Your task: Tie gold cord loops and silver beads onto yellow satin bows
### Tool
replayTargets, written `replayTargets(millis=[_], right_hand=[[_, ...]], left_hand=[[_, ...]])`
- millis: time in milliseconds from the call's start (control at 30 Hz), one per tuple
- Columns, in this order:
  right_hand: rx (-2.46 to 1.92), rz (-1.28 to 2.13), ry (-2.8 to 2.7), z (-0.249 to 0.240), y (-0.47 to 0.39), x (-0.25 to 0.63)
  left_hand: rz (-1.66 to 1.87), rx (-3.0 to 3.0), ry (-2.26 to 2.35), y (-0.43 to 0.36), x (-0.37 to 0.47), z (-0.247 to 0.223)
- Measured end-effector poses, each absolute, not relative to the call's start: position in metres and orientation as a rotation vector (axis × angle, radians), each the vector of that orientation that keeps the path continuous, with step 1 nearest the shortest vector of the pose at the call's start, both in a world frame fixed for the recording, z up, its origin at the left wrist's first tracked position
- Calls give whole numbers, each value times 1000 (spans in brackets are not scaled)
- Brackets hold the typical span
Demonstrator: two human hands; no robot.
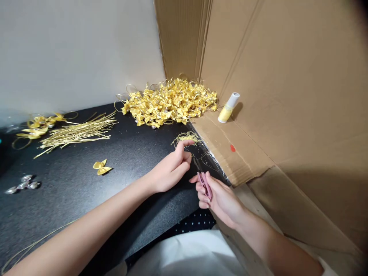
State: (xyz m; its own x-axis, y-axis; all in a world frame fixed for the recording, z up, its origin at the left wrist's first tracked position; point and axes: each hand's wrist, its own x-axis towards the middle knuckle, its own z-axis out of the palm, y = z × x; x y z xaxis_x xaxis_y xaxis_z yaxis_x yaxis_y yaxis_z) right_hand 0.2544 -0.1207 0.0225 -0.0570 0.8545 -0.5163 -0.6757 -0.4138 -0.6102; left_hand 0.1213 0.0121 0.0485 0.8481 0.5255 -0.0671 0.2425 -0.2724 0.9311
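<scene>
My right hand (214,195) is closed around pink thread snips (204,186), whose dark blades point up and away from me, near the fingertips of my left hand. My left hand (175,165) is bent into a pinch, its index finger reaching forward. A thin yellow thread (193,155) shows at its fingertips by the blades; the rest of what it holds is too small to make out. Just beyond lies a small heap of yellow thread scraps (188,138). A single gold ribbon bow (102,167) rests on the black table (138,153), left of my hands.
A large pile of gold bows with cord loops (169,101) fills the back corner. Cut gold cords (79,132), more bows (40,124) and several silver bells (24,184) lie at left. A thread spool (229,108) stands on the cardboard (244,161) at right.
</scene>
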Motion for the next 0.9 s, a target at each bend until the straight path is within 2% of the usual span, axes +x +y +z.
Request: replayTargets(millis=[900], right_hand=[[-1151, 1602, -204, 19, -96, 236]], left_hand=[[280, 1887, 594, 10, 126, 48]])
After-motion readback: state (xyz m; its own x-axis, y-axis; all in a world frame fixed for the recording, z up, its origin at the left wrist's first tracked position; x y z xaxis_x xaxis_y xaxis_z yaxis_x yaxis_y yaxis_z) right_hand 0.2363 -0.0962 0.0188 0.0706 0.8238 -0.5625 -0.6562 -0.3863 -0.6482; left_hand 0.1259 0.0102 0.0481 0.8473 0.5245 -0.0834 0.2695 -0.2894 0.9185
